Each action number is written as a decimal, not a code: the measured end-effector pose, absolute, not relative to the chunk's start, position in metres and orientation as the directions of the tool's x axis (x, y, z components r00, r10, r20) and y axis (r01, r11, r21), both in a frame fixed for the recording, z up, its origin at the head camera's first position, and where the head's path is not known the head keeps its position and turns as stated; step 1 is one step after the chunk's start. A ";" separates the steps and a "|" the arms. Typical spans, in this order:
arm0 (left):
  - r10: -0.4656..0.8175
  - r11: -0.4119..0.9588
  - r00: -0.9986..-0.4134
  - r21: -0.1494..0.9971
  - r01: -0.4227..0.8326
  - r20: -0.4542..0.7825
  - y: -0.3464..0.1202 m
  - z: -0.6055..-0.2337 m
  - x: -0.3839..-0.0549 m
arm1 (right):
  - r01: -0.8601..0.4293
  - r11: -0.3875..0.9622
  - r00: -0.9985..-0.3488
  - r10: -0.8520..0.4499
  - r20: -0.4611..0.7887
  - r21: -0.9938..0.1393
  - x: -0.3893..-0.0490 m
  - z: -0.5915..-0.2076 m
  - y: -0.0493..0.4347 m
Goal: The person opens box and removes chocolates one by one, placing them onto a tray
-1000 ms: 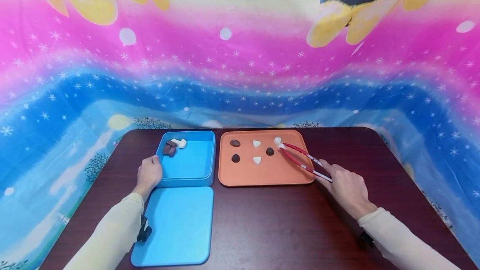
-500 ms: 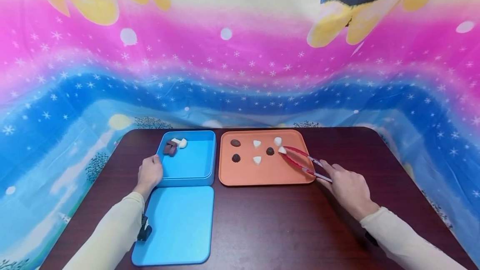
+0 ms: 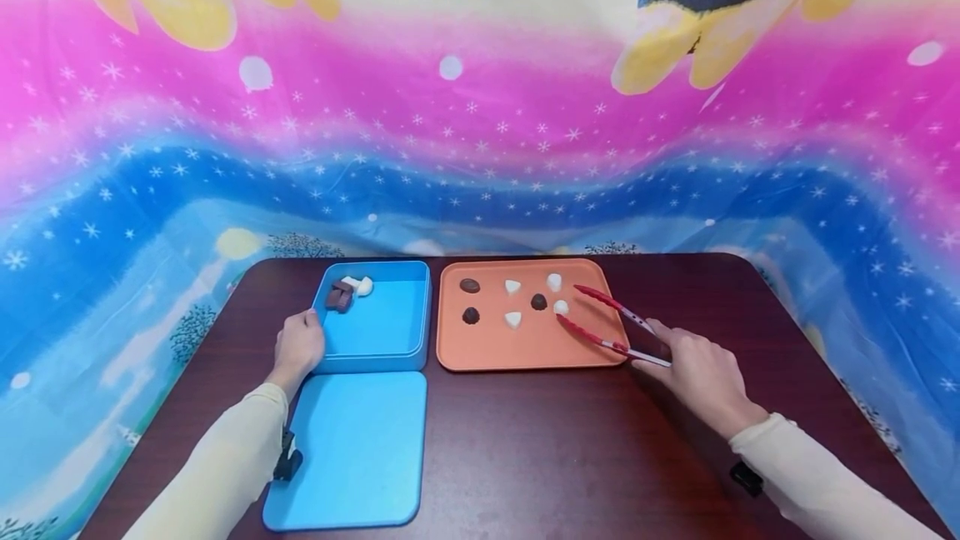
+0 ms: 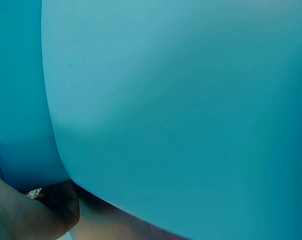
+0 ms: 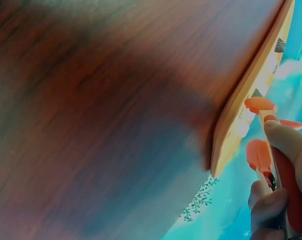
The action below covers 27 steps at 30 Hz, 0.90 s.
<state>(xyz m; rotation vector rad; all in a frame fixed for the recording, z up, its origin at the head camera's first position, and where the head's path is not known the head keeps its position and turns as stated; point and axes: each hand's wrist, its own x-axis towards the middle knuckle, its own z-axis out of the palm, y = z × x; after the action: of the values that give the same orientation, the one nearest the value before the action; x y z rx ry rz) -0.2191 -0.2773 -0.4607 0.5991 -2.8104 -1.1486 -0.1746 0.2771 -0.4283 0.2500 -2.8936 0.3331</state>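
My right hand (image 3: 705, 377) holds a pair of red-tipped tongs (image 3: 592, 335), whose arms are spread over the right side of an orange tray (image 3: 480, 352). A white chocolate (image 3: 561, 307) lies on the tray close by the lower tip, and another white chocolate (image 3: 554, 282) sits just behind it. Two more white pieces (image 3: 512, 320) and some dark chocolates (image 3: 538, 302) lie further left. My left hand (image 3: 298, 346) grips the left wall of a blue box (image 3: 390, 319), thumb at the rim. Brown chocolate blocks (image 3: 340, 297) and white pieces (image 3: 363, 286) are in its back left corner.
A flat blue lid (image 3: 352, 448) lies on the dark wooden table (image 3: 555, 457) in front of the box, beneath the left forearm. Box and tray stand side by side near the back edge. A printed cloth (image 3: 480, 132) hangs behind the table.
The tongs' tips have spread apart and drawn right, away from the front white chocolate, which now lies loose on the tray. The right hand shifted slightly right; the left hand stayed put.
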 end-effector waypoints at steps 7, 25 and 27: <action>-0.365 0.656 -0.927 0.681 -0.325 -0.091 -0.278 -0.463 -0.220 | -0.126 0.942 -0.985 -0.082 0.152 -0.310 -0.179 -0.427 0.277; -0.379 0.663 -0.922 0.670 -0.334 -0.084 -0.278 -0.464 -0.220 | -0.068 0.893 -0.997 -0.050 0.052 -0.444 -0.184 -0.428 0.253; -0.376 0.663 -0.923 0.672 -0.330 -0.083 -0.278 -0.464 -0.220 | -0.075 0.886 -0.997 -0.054 0.059 -0.457 -0.184 -0.427 0.248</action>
<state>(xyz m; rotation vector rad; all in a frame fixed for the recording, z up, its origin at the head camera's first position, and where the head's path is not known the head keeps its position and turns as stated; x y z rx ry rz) -0.2196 -0.2780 -0.4635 0.5970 -2.8067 -1.1142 -0.1841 0.2485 -0.4271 0.1024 -3.0075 0.7314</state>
